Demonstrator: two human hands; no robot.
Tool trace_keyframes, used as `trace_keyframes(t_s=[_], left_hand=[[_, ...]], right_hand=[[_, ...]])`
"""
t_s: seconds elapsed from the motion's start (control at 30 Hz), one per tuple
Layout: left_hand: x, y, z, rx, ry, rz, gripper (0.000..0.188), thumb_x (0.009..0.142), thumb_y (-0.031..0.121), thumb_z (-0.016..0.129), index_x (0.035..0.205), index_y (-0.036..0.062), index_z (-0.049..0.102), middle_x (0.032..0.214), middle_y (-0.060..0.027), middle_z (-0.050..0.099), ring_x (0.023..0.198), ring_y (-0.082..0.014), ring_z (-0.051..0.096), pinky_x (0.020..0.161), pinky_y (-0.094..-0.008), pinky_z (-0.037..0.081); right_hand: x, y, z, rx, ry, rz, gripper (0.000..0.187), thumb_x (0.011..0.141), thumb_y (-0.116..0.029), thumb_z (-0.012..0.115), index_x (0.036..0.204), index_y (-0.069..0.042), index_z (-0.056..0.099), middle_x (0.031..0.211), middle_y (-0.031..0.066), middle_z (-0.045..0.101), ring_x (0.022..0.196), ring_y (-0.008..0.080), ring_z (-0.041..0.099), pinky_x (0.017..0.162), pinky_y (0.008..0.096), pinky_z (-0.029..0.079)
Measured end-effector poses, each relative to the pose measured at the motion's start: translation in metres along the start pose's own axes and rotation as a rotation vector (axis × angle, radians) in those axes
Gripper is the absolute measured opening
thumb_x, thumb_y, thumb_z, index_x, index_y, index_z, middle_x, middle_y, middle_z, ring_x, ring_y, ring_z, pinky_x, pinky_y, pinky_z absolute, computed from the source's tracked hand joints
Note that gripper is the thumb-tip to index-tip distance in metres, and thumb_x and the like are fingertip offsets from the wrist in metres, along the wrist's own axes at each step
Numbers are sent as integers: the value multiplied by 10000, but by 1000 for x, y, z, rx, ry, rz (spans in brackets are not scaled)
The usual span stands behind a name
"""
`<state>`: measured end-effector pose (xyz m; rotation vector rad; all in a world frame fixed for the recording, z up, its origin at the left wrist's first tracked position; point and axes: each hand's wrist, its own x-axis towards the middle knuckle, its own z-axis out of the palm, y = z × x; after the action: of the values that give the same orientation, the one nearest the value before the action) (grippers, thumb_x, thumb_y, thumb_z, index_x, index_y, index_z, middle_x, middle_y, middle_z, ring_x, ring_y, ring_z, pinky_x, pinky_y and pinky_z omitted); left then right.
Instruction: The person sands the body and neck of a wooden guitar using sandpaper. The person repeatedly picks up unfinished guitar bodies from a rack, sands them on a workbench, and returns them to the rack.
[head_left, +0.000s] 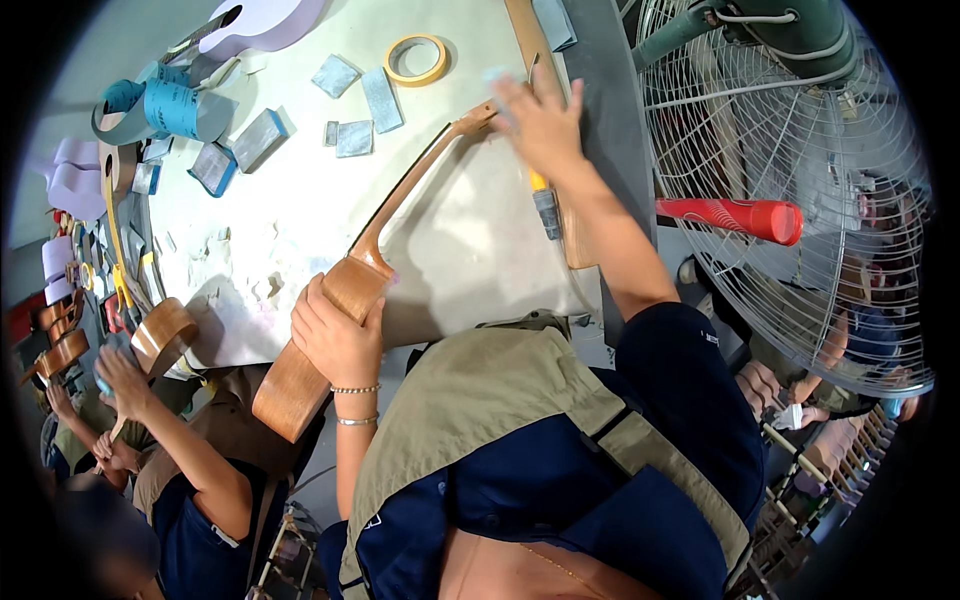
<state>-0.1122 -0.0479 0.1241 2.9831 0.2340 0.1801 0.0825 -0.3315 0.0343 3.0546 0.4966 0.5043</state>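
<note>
My left hand (338, 335) is wrapped around the brown wooden body of a ukulele (285, 392), which I see edge-on. The instrument slants up to the right, its neck above the table and its lower end past the near edge. At the headstock (480, 113), my right hand (543, 125) is partly smeared by motion. A pale blue patch (494, 76), which looks like a piece of sandpaper, shows at its fingertips. Beneath that wrist lies a yellow-and-grey-handled tool (545, 207), beside a long wooden strip (577, 235).
Loose sandpaper pieces (380, 100), a roll of yellow tape (416, 60) and sanding blocks (261, 140) lie on the white table (440, 225). A blue sandpaper roll (170, 108) stands at the left. A large caged fan (780, 190) borders the right. A co-worker (205, 500) works at the left.
</note>
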Motion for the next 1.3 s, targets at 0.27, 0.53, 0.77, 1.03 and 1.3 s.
trace_keyframes(t_s=[0.27, 0.53, 0.77, 1.03, 1.3], left_hand=[[130, 30, 13, -279, -600, 187, 857, 733, 517, 660, 1282, -71, 366, 1190, -284, 491, 1095, -366, 505, 899, -398, 421], [152, 49, 78, -468, -573, 219, 308, 785, 221, 585, 1019, 22, 609, 914, -224, 629, 858, -380, 595, 777, -413, 467], [81, 3, -30, -548, -377, -11, 249, 819, 110, 594, 1060, 60, 632, 719, -97, 631, 601, -152, 564, 596, -273, 452], [34, -25, -39, -752, -163, -85, 238, 829, 61, 576, 1057, 55, 642, 558, 29, 470, 524, -31, 358, 485, -222, 339], [15, -33, -36, -823, -82, -44, 232, 818, 39, 578, 1041, 25, 638, 578, 29, 497, 504, -26, 354, 461, -215, 328]], right_hand=[[2, 8, -20, 752, 225, 502, 465, 958, -328, 369, 1379, -132, 350, 1230, 156, 534, 1154, 323, 480, 981, 435, 334], [-56, 2, -37, 1475, 206, 679, 410, 966, -221, 393, 1333, -39, 411, 1300, 152, 443, 892, 129, 571, 775, 271, 463], [-15, -27, -148, 1494, 238, 214, 384, 941, -281, 417, 1241, -81, 547, 1314, 105, 429, 1015, 176, 489, 858, 310, 428], [14, -73, -195, 1064, 288, -383, 346, 926, -205, 442, 1228, -82, 557, 1297, 128, 451, 1153, 292, 441, 980, 383, 338], [10, -94, -222, 957, 412, -483, 331, 851, -175, 565, 1157, -50, 571, 1162, 131, 526, 951, 316, 503, 878, 396, 411]])
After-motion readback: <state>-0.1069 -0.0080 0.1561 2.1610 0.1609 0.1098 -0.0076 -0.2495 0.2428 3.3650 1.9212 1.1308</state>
